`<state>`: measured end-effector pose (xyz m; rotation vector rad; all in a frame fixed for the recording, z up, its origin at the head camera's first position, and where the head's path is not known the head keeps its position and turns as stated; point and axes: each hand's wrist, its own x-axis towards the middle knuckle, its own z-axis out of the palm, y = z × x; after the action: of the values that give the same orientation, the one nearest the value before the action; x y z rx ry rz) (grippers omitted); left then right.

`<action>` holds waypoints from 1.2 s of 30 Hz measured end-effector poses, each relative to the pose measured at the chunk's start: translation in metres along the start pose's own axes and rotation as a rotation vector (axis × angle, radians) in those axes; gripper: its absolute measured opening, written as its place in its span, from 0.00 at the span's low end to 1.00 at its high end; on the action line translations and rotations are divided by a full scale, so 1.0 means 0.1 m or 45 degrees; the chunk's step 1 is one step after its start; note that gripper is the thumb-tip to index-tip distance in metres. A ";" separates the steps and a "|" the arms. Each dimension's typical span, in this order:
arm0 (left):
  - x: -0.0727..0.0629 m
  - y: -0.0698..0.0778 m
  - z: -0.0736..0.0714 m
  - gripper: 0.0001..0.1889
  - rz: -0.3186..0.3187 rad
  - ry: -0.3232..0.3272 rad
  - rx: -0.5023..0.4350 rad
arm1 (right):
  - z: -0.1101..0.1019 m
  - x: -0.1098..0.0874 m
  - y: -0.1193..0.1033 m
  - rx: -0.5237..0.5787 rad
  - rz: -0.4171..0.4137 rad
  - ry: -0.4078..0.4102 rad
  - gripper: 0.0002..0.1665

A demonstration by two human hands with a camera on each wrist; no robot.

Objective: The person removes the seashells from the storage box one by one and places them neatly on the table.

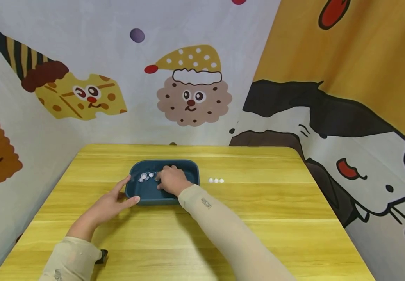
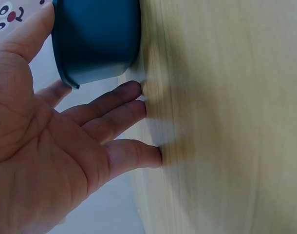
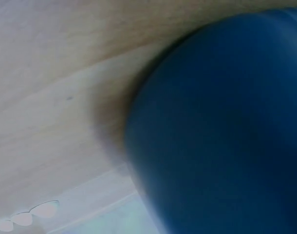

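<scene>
A dark blue rectangular tray (image 1: pixel 153 193) with raised sides rests on the table. Several small, round, whitish translucent pieces (image 1: pixel 144 176) lie in its left part. My right hand (image 1: pixel 172 180) reaches down inside the tray, its thumb and forefinger apart beside one piece; its other fingertips are hidden. The left hand (image 1: pixel 105 208) touches the tray's left end, with thumb at the front rim and forefinger at the side. In the left wrist view its other fingers (image 2: pixel 114 119) extend toward the tabletop. Three similar white pieces (image 1: pixel 216 180) form a row right of the tray.
The yellow wood-grain table (image 1: pixel 258 234) extends around the tray on all sides. A patterned cloth (image 1: pixel 118 50) with cartoon figures hangs behind the table and at its sides. In the right wrist view the blue tray wall (image 3: pixel 216 136) fills much of the picture.
</scene>
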<state>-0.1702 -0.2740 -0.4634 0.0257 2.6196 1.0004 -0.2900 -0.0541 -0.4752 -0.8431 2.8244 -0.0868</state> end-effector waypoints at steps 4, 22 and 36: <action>-0.01 0.01 -0.01 0.54 0.002 -0.007 -0.005 | 0.02 0.01 0.00 -0.009 -0.022 0.041 0.15; -0.03 0.02 -0.01 0.55 0.009 0.000 -0.007 | -0.06 -0.12 0.14 0.122 -0.222 0.142 0.25; -0.02 0.01 0.01 0.56 0.001 0.003 0.001 | -0.27 -0.44 0.50 0.513 -0.250 0.232 0.18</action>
<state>-0.1681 -0.2728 -0.4631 0.0258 2.6223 1.0007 -0.2864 0.0118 -0.4467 -1.0496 2.7244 -0.7676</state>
